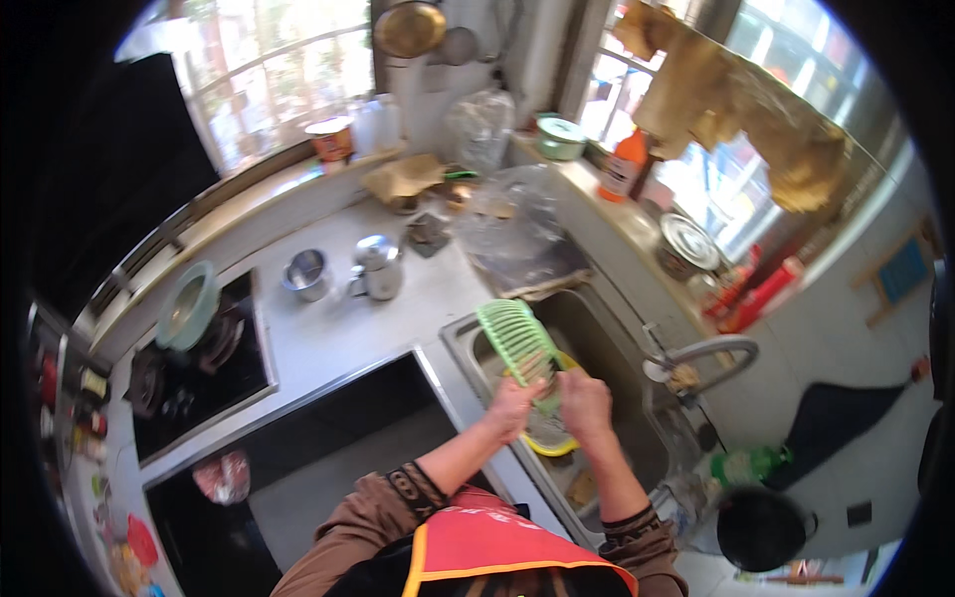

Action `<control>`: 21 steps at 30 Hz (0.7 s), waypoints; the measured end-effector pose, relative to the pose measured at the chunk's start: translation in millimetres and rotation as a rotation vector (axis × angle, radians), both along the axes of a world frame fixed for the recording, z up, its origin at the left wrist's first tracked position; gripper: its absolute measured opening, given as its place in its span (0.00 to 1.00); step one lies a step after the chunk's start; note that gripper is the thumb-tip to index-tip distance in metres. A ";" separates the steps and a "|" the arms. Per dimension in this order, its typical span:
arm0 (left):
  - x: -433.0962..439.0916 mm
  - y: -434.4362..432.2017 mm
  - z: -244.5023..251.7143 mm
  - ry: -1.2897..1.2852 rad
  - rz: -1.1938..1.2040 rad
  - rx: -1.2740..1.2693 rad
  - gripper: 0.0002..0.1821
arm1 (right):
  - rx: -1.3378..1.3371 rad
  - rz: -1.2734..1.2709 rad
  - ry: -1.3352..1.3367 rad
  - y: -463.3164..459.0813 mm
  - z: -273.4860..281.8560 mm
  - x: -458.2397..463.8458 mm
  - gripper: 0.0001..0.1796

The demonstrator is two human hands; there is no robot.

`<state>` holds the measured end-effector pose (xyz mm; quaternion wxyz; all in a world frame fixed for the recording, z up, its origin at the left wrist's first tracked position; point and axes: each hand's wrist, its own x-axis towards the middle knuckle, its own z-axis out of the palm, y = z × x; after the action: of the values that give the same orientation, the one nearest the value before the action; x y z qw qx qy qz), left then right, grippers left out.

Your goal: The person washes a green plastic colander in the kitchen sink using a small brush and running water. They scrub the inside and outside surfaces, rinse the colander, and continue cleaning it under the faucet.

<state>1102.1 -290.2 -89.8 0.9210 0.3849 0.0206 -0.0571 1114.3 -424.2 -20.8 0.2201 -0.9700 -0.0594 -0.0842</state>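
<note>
Over the sink [619,321], a light green slotted plastic basket [516,334] is held tilted. My left hand [515,407] grips its near end, thumb uppermost. At the right edge of the basket, my right hand [586,403] is closed around the rim; its fingertips are hidden. Something small and dark shows between the two hands, too blurred to name. Below them a yellow basin [556,449] stands in the sink, partly covered by the basket and my hands. A brownish piece [581,489] lies on the sink floor nearer me.
A curved faucet [720,358] rises on the sink's right. Left on the counter stand a metal pitcher [379,272] and a metal cup [306,274]. A pale green bowl [188,306] rests on the cooktop [250,366]. A green bottle [746,466] and black pot [761,528] are at right.
</note>
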 end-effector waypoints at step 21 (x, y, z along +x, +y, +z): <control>-6.4 12.4 20.5 0.074 -0.138 -0.047 0.19 | 0.022 0.003 0.003 -15.8 12.4 -4.5 0.17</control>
<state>1095.7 -277.8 -69.4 0.9223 0.3611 0.0265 -0.1351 1109.9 -440.0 -8.3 0.2308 -0.9676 -0.0596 -0.0828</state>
